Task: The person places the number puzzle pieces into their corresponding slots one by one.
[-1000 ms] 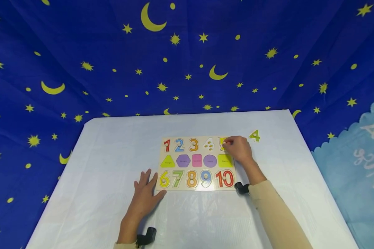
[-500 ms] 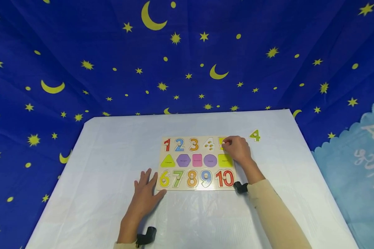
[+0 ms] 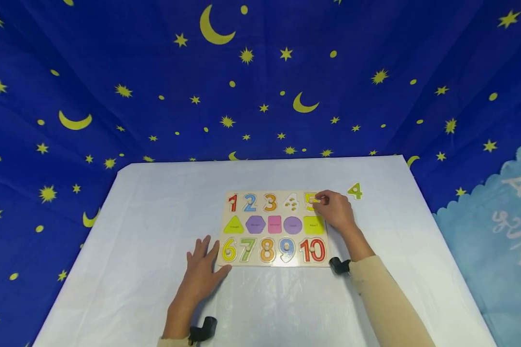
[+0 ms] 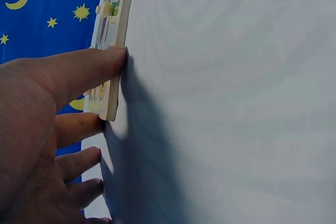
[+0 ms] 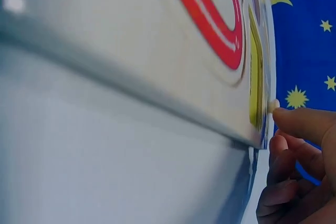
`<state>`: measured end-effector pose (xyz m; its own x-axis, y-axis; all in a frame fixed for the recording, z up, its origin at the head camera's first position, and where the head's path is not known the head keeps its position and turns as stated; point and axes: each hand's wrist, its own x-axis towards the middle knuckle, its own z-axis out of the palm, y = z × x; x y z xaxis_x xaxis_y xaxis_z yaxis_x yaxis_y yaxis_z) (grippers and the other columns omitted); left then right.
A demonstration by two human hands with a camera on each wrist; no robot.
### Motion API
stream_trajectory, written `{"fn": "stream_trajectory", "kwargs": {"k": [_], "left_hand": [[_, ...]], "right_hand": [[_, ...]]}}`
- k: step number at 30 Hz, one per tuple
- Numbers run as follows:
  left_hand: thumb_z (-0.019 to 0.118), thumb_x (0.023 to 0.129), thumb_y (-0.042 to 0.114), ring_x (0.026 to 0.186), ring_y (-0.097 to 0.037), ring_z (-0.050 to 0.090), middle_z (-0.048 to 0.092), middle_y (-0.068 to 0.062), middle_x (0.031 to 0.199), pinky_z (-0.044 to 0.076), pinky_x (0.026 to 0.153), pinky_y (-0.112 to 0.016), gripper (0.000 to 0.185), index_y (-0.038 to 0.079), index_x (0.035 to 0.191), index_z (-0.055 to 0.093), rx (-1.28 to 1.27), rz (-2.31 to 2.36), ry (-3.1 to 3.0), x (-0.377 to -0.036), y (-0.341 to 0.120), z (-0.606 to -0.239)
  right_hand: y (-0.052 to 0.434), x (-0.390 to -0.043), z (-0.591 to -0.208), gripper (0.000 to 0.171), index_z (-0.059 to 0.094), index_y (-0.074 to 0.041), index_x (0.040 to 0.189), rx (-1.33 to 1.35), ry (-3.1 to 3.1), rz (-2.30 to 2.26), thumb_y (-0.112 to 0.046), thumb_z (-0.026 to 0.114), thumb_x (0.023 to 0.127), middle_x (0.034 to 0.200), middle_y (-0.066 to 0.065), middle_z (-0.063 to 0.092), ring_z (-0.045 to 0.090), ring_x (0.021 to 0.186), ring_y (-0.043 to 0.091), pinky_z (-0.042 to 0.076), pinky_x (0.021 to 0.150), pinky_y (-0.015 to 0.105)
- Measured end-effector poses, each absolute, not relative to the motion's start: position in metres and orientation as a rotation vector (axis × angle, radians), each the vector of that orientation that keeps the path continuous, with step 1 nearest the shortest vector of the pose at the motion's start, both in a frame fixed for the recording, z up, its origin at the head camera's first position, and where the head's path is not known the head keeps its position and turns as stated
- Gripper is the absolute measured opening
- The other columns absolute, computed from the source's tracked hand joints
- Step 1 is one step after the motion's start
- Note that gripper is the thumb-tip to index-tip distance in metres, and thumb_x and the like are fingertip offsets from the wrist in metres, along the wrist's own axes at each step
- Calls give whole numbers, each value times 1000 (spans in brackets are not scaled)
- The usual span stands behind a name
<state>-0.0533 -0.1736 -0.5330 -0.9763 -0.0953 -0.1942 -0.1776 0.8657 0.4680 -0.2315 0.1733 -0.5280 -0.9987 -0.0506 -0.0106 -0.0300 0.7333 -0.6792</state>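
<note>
**Right hand on the 5, left hand bracing the board**

The right hand (image 3: 336, 210) has its fingers (image 5: 302, 124) curled about the small knob of the yellow 5 piece (image 3: 310, 201), which sits at the top right corner of the number puzzle board (image 3: 274, 228) on the table (image 3: 156, 217); the left hand (image 3: 203, 270) lies flat, fingers (image 4: 84, 72) straight, the thumb pressing the board's near left edge; the green 4 piece (image 3: 355, 190) lies loose on the table, just beyond the board's right corner, its slot (image 3: 291, 203) in the top row standing open.

Judged from here, the pinch on so small a knob could slip, letting the 5 drop askew across its recess; a pull at an angle might jam the piece or drag the board, should the left thumb give way; the right forearm could also brush the 10 (image 3: 313, 250) beneath it.

The right hand covers part of the 5, so whether it is seated or lifted cannot be told; the right wrist view is blurred and close; the labels on the shape pieces are too small to read.
</note>
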Motion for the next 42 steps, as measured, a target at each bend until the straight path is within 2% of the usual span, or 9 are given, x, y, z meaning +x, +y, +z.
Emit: {"fn": "stream_trajectory", "kwargs": {"k": [12,29,38,42], "left_hand": [[74,82,39,145,-36,-1,17,-18,157,-1,112,-59,81,4,146,39,-217,744,2843,-53,-175,-529],[74,82,40,145,-36,-2,17,-18,157,-1,112,-59,80,4,146,39,-193,754,2852,-56,-177,-532],[74,82,39,145,-35,-1,17,-17,157,-1,113,-59,80,4,146,40,-203,766,2846,-56,-176,-530],[75,82,38,145,-36,-1,18,-18,157,-1,113,-59,79,4,145,41,-205,773,2853,-55,-175,-530]], "right_hand": [[190,-235,-528,26,68,-2,105,25,2924,-1217,-17,71,85,80,7,62,54,71,23,44,63,33],[218,-243,-527,26,68,-1,108,144,2928,-1241,-17,70,87,86,9,62,55,73,23,48,61,33],[235,-245,-530,26,68,-1,107,185,2953,-1222,-16,69,86,86,10,64,57,72,21,46,56,26],[242,-247,-528,24,69,0,106,187,2973,-1226,-15,70,86,85,11,65,57,71,21,47,57,27]]}}
